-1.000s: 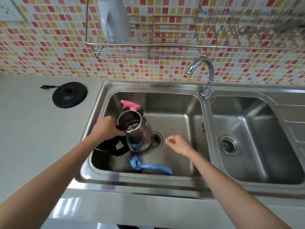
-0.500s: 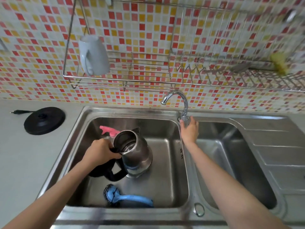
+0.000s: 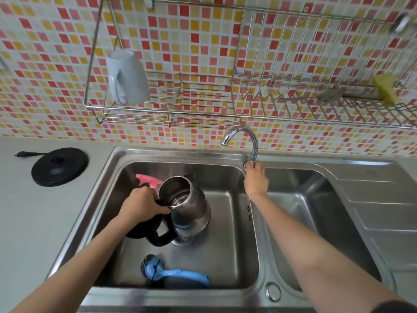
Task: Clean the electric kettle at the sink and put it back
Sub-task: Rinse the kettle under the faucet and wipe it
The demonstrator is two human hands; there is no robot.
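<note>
A steel electric kettle (image 3: 189, 204) with a black handle and its lid hanging open is held tilted above the left sink basin (image 3: 225, 256). My left hand (image 3: 142, 205) grips the top of its handle. At the base of the curved tap (image 3: 243, 137), between the two basins, my right hand (image 3: 255, 179) has its fingers on the tap's valve. No water runs from the spout. The kettle's black round base (image 3: 59, 166) lies on the counter to the left, its plug beside it.
A blue-handled scrubbing brush (image 3: 173, 273) lies at the front of the left basin. A pink spray-bottle head (image 3: 147, 180) shows behind my left hand. The right basin (image 3: 316, 199) is beside it. A wire rack (image 3: 180, 114) with a white mug (image 3: 127, 77) and a yellow sponge (image 3: 385, 86) hangs on the tiled wall.
My right hand rose from over the left basin to the tap's base. The view lifted towards the wall rack. The kettle stayed in my left hand.
</note>
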